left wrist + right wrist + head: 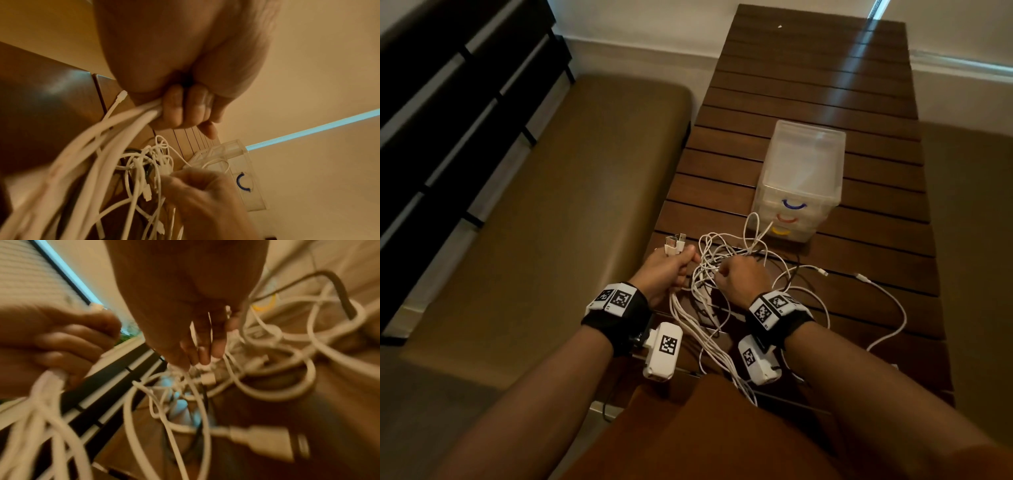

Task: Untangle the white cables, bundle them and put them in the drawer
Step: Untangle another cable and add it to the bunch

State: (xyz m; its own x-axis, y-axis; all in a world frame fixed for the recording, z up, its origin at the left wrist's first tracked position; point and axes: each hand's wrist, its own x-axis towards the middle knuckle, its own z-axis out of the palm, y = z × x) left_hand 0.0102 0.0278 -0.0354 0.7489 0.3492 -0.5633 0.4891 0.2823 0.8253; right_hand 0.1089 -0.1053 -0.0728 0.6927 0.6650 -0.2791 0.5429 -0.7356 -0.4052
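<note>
A tangle of white cables (pixel 726 260) lies on the dark slatted wooden table (pixel 825 85), just in front of a small clear plastic drawer unit (pixel 801 178) with blue, red and yellow handles. My left hand (pixel 666 270) grips a bunch of several cables in its fist, their USB plugs (pixel 675 244) sticking out above the thumb. In the left wrist view the fingers (pixel 185 110) curl round the strands (pixel 115 129). My right hand (pixel 739 279) pinches a strand in the knot; its fingertips (pixel 202 355) close on a small plug. Loose ends (pixel 859 275) trail right.
A brown padded bench (pixel 544 212) runs along the table's left side, with dark slats behind it. A dark cable (pixel 796 265) is mixed into the tangle. Beyond the drawer unit the table stretches to the wall.
</note>
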